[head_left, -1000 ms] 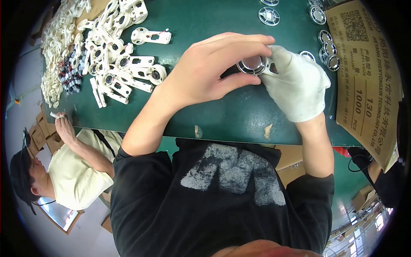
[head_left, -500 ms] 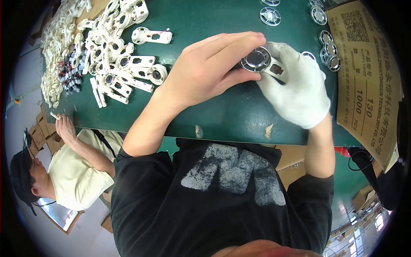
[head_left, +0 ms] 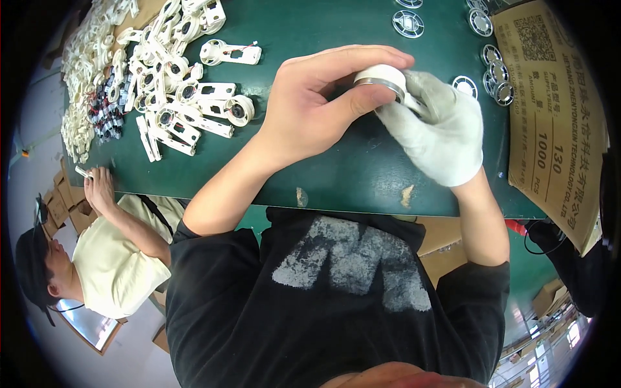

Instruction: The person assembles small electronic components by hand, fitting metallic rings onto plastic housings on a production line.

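Between my two hands is a white plastic fan housing [head_left: 383, 74] with a shiny silver ring along its edge, turned on its side. My bare left hand [head_left: 323, 97] pinches its round head, thumb pressed on the silver rim and fingers over the far side. The gloved right hand [head_left: 440, 129] closes round its narrower handle end, which the white glove mostly hides. Just right of that glove a silver spoked ring cover [head_left: 465, 86] lies on the green table [head_left: 310, 174]. Another silver ring cover [head_left: 408, 24] lies beyond my hands.
Many white fan housings [head_left: 174, 123] are heaped at the left, beside dark small motors with wires [head_left: 107, 116]. More silver ring covers [head_left: 497, 71] lie near a cardboard carton flap [head_left: 550, 123] at the right. A co-worker [head_left: 119, 258] sits at the left edge, one hand holding a small white piece.
The fan housing has been tipped from face-up onto its side, so its white outer wall shows. My right hand has shifted slightly left, uncovering more of the ring cover beside it.
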`<state>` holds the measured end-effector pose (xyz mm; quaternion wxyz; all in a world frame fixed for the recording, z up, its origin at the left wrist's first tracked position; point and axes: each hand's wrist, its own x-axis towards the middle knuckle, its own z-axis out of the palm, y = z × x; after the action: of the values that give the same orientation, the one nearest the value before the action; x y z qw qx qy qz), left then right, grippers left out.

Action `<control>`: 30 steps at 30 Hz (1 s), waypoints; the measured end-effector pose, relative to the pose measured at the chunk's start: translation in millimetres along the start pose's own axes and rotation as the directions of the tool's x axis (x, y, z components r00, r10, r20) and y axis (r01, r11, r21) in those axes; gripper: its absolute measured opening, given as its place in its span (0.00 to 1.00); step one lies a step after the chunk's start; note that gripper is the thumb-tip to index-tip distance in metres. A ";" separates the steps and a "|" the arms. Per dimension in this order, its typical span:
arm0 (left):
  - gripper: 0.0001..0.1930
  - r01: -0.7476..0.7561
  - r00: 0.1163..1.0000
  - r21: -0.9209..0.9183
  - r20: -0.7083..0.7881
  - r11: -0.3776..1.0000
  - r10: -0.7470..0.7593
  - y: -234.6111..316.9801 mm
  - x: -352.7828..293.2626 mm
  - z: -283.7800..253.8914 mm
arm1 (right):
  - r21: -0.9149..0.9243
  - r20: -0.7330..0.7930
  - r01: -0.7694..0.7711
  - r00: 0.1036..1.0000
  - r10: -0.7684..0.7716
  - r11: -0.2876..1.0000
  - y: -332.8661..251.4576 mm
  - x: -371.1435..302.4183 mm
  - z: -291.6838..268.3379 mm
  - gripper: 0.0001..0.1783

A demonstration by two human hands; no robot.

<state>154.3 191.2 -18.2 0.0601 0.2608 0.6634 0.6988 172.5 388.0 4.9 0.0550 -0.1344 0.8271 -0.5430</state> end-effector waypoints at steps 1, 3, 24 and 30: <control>0.19 -0.001 1.000 0.005 -0.003 1.000 0.001 -0.6 -0.5 -0.5 | -0.028 -0.003 0.019 1.000 -0.019 0.999 -1.0 -2.1 0.5 0.14; 0.17 -0.009 1.000 -0.082 0.009 0.997 0.010 0.8 -0.5 -2.0 | -0.109 -0.050 0.151 0.986 -0.158 0.982 1.8 -2.7 2.8 0.13; 0.11 0.328 0.907 0.944 -0.303 0.042 -0.292 63.4 23.4 -138.7 | -0.144 -0.256 0.125 0.953 -0.159 0.982 0.3 2.3 1.3 0.11; 0.22 0.294 0.916 0.954 -0.266 0.053 -0.300 56.2 -16.3 -123.3 | -0.200 -0.194 0.257 0.935 -0.295 0.945 3.9 3.4 5.2 0.11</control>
<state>128.2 67.4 33.1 0.0168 0.0943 0.9937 0.0582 169.7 384.0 -0.6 -0.1264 -0.1925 0.8445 -0.4835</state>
